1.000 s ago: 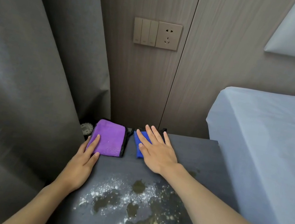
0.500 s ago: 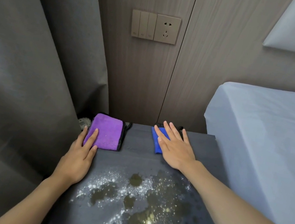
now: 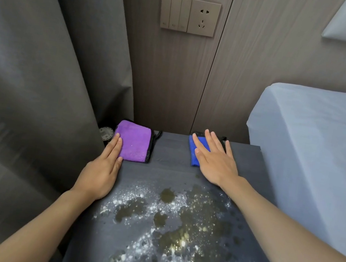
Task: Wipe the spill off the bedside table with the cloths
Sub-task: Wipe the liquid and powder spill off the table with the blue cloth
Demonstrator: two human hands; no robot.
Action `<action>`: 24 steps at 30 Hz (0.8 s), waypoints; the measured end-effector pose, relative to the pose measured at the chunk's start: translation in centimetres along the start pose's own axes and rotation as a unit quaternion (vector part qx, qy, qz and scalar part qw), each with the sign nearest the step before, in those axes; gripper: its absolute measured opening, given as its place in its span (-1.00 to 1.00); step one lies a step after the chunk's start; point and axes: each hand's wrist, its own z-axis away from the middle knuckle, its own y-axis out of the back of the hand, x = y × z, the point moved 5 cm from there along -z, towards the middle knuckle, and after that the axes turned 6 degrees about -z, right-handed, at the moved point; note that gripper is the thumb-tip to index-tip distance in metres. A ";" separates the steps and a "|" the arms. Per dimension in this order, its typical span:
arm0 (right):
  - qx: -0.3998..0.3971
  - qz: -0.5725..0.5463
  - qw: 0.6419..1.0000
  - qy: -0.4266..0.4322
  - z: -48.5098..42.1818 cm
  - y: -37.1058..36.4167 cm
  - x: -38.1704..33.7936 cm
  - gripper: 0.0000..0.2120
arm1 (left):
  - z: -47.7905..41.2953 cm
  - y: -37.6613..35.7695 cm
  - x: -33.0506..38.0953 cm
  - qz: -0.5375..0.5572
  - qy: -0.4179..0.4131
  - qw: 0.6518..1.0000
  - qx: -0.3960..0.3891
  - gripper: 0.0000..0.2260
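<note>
Hands flat on both cloths, nothing gripped yet.

Left hand (image 3: 101, 172) rests fingertips on the purple cloth (image 3: 134, 141) mid-frame; right hand (image 3: 216, 161) lies open over the blue cloth (image 3: 195, 155). Both look soft, light, floppy microfibre, so probably bunch an edge. Spill (image 3: 173, 225) sits lower centre on the bedside table (image 3: 170, 153).

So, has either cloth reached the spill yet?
No: the purple cloth and the blue cloth both lie at the back of the table, with bare surface between them and the spill.
</note>
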 end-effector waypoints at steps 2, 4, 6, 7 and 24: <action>0.002 -0.002 1.000 -0.010 0.4 0.1 1.0 -0.51 | 0.0 0.0 0.0 -0.003 0.003 1.000 -0.003 -0.48; -0.001 -0.001 1.000 -0.020 0.7 0.3 2.0 -0.51 | -0.1 0.0 0.1 -0.004 0.004 1.000 0.002 -0.49; 0.000 -0.006 1.000 -0.031 1.0 0.5 3.1 -0.51 | 0.0 0.0 0.2 -0.008 0.004 1.000 0.005 -0.49; 0.002 -0.011 0.999 -0.038 1.1 0.5 3.6 -0.50 | 0.0 0.0 0.2 -0.013 0.003 1.000 0.007 -0.49; 0.037 -0.059 0.981 -0.181 5.8 0.3 8.1 -0.50 | -0.1 0.2 0.1 -0.015 0.016 0.999 0.023 -0.50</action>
